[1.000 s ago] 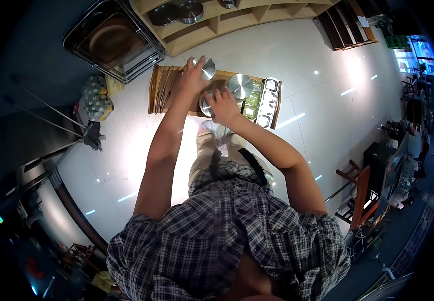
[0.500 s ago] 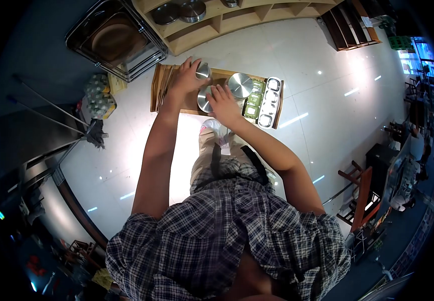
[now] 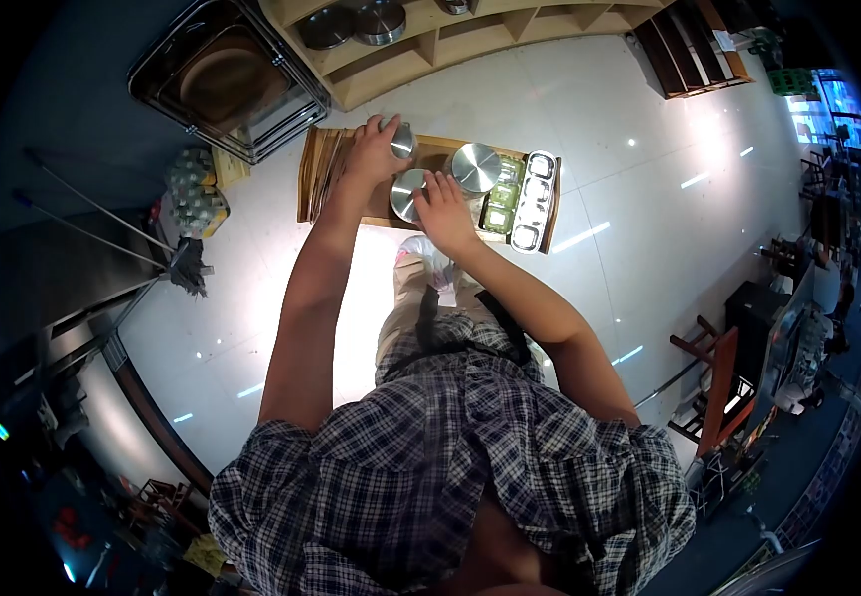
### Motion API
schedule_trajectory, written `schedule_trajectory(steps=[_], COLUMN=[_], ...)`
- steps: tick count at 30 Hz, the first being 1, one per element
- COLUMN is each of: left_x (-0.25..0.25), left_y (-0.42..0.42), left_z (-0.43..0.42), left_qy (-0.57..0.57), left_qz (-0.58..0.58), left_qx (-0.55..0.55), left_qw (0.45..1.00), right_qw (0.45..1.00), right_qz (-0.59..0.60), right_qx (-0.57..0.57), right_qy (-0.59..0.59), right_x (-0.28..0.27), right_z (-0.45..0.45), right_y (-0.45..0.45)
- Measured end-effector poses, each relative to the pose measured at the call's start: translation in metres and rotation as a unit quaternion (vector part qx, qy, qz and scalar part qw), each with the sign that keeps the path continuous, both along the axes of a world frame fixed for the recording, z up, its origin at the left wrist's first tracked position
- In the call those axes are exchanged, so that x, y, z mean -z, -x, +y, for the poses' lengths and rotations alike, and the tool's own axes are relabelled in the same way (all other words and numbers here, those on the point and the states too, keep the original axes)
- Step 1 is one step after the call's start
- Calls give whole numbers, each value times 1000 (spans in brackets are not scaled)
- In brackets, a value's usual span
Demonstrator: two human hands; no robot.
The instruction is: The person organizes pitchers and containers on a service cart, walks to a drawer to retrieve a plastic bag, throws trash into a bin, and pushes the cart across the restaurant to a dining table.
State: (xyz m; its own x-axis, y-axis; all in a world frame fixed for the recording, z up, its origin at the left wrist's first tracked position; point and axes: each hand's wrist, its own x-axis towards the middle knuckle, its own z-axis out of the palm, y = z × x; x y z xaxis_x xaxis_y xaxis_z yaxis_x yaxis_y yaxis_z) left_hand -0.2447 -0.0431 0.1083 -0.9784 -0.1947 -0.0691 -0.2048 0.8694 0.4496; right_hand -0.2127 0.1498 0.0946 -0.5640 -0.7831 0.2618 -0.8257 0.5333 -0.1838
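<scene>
My left hand (image 3: 375, 151) is closed around the side of a small round metal container (image 3: 404, 142) over the middle of a wooden tray-like stand (image 3: 378, 207). A second shiny round metal container (image 3: 405, 196) lies nearer to me. My right hand (image 3: 442, 212) rests at its right edge, fingers stretched out and holding nothing that I can see. To the right sits a larger round metal container (image 3: 476, 167) with a flat, shiny top. Beyond it are green square containers (image 3: 502, 196) in a row and a metal strip with several square cups (image 3: 534, 202).
Pale wooden shelving (image 3: 430, 45) with metal pans stands ahead. At the left are a stacked chrome-framed chair (image 3: 232, 84), wrapped bottles (image 3: 197, 194) and a mop (image 3: 190, 266). A wooden chair (image 3: 718, 382) stands at the right on the glossy tiled floor (image 3: 629, 209).
The small metal container in my left hand has tilted slightly, and the left fingers have shifted a little. My right hand has barely moved.
</scene>
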Motion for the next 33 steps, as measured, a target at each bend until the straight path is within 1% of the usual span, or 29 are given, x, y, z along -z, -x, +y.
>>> schedule_trajectory(steps=[3, 6, 11, 14, 16, 20, 22, 26, 28, 30, 31, 33], left_x=[2, 1, -3, -12, -12, 3, 8, 11, 13, 17, 19, 22], left_y=[0, -1, -8, -11, -11, -4, -6, -8, -13, -15, -17, -19], left_z=[-4, -11, -18, -16, -12, -6, -6, -7, -10, -13, -13, -10], left_qy=[15, 1, -3, -4, -7, 3, -2, -5, -7, 5, 5, 51], left_qz=[-2, -5, -21, -30, -34, -10, 3, 10, 19, 88, 87, 72], left_qx=[7, 40, 58, 74, 74, 69, 70, 56, 47, 32, 31, 58], left_qw=[1000, 999, 998, 997, 997, 998, 998, 998, 999, 996, 996, 994], right_qw=[1000, 1000, 1000, 1000, 1000, 999, 999, 1000, 1000, 1000, 999, 998], right_qz=[-7, -17, -16, -12, 13, 7, 2, 21, -13, -21, -29, -45], right_qx=[3, -1, 0, 8, 24, 45, 36, 8, 10, 2, -6, -23], right_qy=[6, 3, 9, -4, -6, -7, -23, -8, 8, 22, 35, 24], right_x=[3, 0, -1, -2, 0, 4, 2, 2, -1, -6, -8, -6], right_z=[4, 8, 9, 7, 6, 6, 8, 18, 20, 23, 24, 29], right_y=[0, 2, 4, -2, -5, -5, -7, -7, -10, -10, -10, -5])
